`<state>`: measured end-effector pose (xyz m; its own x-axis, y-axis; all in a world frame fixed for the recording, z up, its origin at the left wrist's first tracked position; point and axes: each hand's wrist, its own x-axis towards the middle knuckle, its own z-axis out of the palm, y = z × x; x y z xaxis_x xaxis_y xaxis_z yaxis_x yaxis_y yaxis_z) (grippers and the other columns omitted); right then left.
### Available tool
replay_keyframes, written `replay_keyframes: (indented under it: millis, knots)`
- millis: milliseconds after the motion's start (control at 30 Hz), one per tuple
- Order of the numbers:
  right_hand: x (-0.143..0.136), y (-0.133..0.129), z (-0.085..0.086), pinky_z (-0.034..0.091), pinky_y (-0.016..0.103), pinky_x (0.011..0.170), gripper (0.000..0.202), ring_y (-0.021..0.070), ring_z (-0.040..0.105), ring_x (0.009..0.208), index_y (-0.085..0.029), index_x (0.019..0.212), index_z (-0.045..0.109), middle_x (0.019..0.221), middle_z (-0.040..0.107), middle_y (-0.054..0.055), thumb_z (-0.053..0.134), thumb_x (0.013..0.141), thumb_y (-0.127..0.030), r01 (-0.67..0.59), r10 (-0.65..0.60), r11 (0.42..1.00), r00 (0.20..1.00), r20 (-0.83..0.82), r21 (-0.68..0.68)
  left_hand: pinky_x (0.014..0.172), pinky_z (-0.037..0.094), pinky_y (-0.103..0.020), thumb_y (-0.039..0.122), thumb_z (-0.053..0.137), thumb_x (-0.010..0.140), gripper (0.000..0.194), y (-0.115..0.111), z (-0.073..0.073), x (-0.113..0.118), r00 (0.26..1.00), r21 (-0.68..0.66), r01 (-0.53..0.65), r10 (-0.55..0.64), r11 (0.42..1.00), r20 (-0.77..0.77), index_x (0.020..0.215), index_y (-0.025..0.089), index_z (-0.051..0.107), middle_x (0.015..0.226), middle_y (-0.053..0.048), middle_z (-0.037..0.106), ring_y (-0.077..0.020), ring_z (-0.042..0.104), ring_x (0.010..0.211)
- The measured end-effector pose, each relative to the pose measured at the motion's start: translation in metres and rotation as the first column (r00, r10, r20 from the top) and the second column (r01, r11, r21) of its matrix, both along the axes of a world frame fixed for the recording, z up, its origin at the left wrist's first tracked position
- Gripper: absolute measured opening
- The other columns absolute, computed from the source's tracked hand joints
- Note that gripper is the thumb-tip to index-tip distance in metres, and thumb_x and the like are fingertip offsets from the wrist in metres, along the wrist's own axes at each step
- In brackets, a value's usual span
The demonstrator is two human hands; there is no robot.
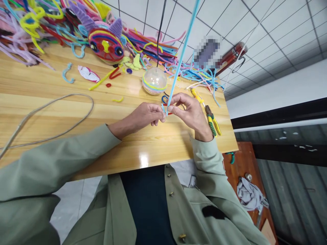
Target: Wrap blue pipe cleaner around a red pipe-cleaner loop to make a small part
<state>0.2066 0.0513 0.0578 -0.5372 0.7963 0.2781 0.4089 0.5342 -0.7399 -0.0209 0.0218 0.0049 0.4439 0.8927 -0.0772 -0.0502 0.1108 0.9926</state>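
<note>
A long light-blue pipe cleaner (pixel 180 63) stands up from between my hands, its lower end bent back on itself. My right hand (pixel 190 114) pinches it near the bend with thumb and fingers. At the very bottom of the bend, the closed fingertips of my left hand (pixel 150 115) grip the same stem. Just behind my fingers lie a small blue curl (pixel 165 99) and a red piece, partly hidden. Beyond them sits a clear ball (pixel 154 81) ringed with yellow and pastel strands, a black cord rising from its top.
Pliers (pixel 213 120) with green-yellow handles and a yellow-handled tool (pixel 197 96) lie right of my hands. A decorated head (pixel 106 44) with purple horns stands back left, amid piled pipe cleaners (pixel 153 42). A wire loop (pixel 51 108) spans the left; a red flask (pixel 232 56) lies back right.
</note>
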Motion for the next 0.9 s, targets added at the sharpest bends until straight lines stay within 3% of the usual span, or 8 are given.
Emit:
replay_keyframes:
  millis: [133, 467, 767, 900]
  knots:
    - [-0.006, -0.004, -0.014, 0.053, 0.034, 0.076, 0.043, 0.0172, 0.067, 0.08, -0.024, 0.094, 0.077, 0.091, 0.076, 0.0, 0.087, 0.099, -0.066, 0.06, -0.072, 0.984, 0.995, -0.067, -0.168, 0.06, 0.048, -0.023, 0.028, 0.072, 0.079, 0.013, -0.001, -0.001, -0.001, 0.998, 0.023, 0.039, -0.038, 0.999, -0.051, 0.076, 0.019, 0.08, 0.065, 0.001, 0.068, -0.0119, 0.059, 0.059]
    - [-0.007, -0.002, -0.033, 0.057, 0.031, 0.077, 0.054, 0.0171, 0.068, 0.087, -0.025, 0.107, 0.079, 0.099, 0.077, 0.0, 0.095, 0.089, -0.073, -0.022, -0.065, 0.932, 0.971, -0.228, -0.361, 0.062, 0.05, -0.024, 0.027, 0.072, 0.076, 0.01, 0.001, 0.001, -0.003, 0.992, -0.06, 0.077, -0.082, 0.995, -0.096, 0.073, 0.019, 0.077, 0.068, 0.002, 0.068, -0.0118, 0.061, 0.061]
    - [-0.008, 0.0, -0.042, 0.052, 0.027, 0.067, 0.052, 0.0127, 0.061, 0.073, -0.022, 0.098, 0.079, 0.082, 0.068, -0.003, 0.096, 0.089, -0.07, -0.035, -0.088, 0.925, 0.949, -0.302, -0.378, 0.062, 0.048, -0.023, 0.027, 0.074, 0.081, 0.009, -0.001, 0.007, -0.002, 0.993, -0.179, 0.078, -0.091, 0.981, -0.068, 0.078, 0.02, 0.077, 0.075, -0.001, 0.069, -0.0126, 0.062, 0.066]
    - [-0.009, -0.001, -0.043, 0.05, 0.026, 0.066, 0.052, 0.0121, 0.057, 0.072, -0.021, 0.099, 0.079, 0.081, 0.066, -0.004, 0.097, 0.088, -0.069, -0.017, -0.104, 0.927, 0.948, -0.301, -0.374, 0.063, 0.05, -0.023, 0.026, 0.075, 0.081, 0.008, -0.001, 0.003, -0.003, 0.993, -0.167, 0.083, -0.096, 0.982, -0.07, 0.077, 0.019, 0.077, 0.079, -0.001, 0.07, -0.012, 0.062, 0.066]
